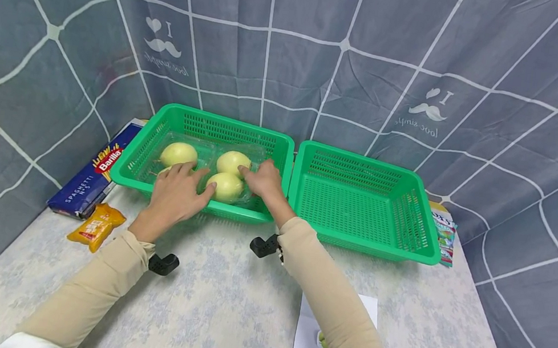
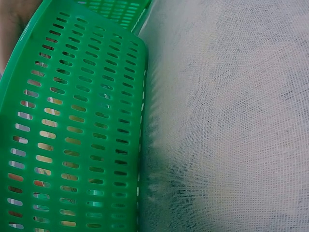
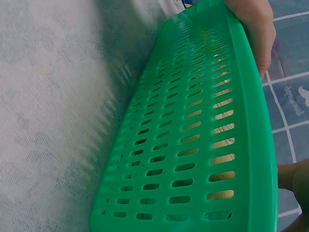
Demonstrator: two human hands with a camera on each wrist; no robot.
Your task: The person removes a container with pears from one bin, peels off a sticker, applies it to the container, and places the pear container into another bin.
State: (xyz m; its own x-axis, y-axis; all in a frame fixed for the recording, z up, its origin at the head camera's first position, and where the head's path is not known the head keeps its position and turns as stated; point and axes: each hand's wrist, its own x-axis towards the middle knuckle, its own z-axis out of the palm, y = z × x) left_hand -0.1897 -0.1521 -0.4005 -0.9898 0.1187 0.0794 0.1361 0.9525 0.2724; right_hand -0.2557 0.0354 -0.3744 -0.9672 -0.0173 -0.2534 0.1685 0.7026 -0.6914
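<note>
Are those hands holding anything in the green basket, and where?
Both hands, left and right, grip the clear pack of yellow fruit at its two sides.

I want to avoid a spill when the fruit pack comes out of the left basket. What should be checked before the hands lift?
1. Both hands on the pack: left hand and right hand rest on the clear fruit pack: ok.
2. Firm grip under the pack: fingertips hidden by the wrap: cannot tell.
3. Pack sealed: cannot tell.
4. Right basket free to receive: nothing inside: ok.
5. Left basket flat on the table: ok.
</note>
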